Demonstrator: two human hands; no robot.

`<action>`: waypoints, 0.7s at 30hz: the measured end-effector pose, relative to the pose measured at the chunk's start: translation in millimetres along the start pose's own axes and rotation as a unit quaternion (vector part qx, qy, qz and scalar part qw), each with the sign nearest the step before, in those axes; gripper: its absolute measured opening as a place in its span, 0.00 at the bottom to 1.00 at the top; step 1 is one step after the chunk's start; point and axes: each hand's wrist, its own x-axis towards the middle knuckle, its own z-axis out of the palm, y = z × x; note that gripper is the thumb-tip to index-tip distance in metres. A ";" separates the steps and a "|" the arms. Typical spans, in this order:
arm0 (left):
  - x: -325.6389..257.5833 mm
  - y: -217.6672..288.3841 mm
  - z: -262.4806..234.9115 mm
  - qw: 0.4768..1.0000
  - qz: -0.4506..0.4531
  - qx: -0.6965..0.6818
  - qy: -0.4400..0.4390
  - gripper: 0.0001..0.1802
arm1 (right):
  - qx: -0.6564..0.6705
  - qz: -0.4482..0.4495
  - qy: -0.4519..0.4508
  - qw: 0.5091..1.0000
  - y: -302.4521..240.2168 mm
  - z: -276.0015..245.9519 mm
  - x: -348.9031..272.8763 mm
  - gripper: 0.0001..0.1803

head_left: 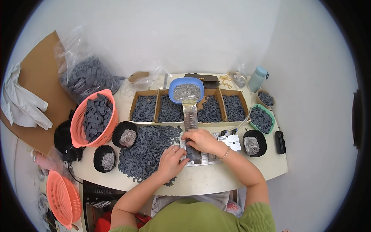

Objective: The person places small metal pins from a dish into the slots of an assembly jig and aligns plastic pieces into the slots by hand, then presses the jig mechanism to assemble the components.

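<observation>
Both my hands are at a metal fixture (205, 159) with a dark slotted middle, near the front of the table. My left hand (171, 163) has its fingers bent together at the fixture's left edge, beside a pile of small dark grey pieces (145, 150). My right hand (204, 141) reaches over the fixture from the right, fingertips closed near its upper left part. Whatever the fingers pinch is too small or hidden to name. Behind the right hand, a clear ribbed chute (190, 116) runs down from a blue bowl (172, 96) of thin, clear-looking pieces.
Cardboard trays (157, 106) of grey pieces line the back. Black bowls (263, 140) hold thin pale pieces on both sides. A coral basket (113, 123) stands left, a green basket (273, 119) and a blue bottle (257, 79) right. Air hoses (247, 116) curve behind the fixture.
</observation>
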 end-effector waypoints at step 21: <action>-33.7 29.5 6.4 0.936 0.173 0.298 -0.072 0.28 | -0.168 0.074 0.233 0.955 32.5 -23.7 21.0 0.22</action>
